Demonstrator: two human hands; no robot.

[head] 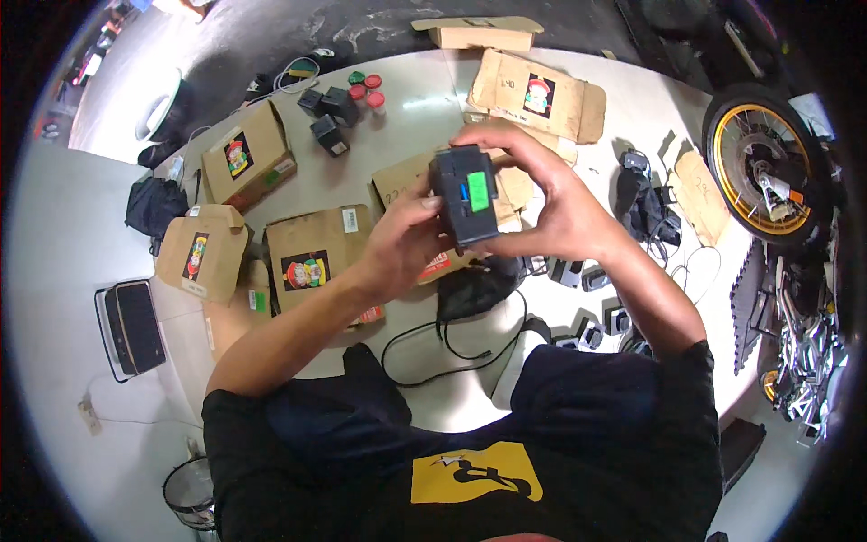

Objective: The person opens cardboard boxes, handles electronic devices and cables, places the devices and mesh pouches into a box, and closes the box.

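Note:
Both hands hold a black plastic box-shaped device point(448, 203) up in front of me. A bright green sticker point(478, 192) is on the device's facing side, beside a small blue part. My left hand point(403, 240) grips its left side, the thumb lying on the near face. From the right, my right hand point(559, 193) spans it, with fingertips at the top edge and the thumb near the bottom. Behind and below the device lie an open cardboard box point(399, 179), partly hidden by my hands, and a black pouch point(474, 288) with a black cable point(433, 381).
Cardboard boxes point(247, 159) with cartoon stickers lie around the floor. Several black blocks point(330, 135) and red-lidded jars point(376, 101) stand at the back. Small devices point(590, 333) are at my right, below a motorcycle wheel point(765, 173). A black speaker point(135, 326) stands left.

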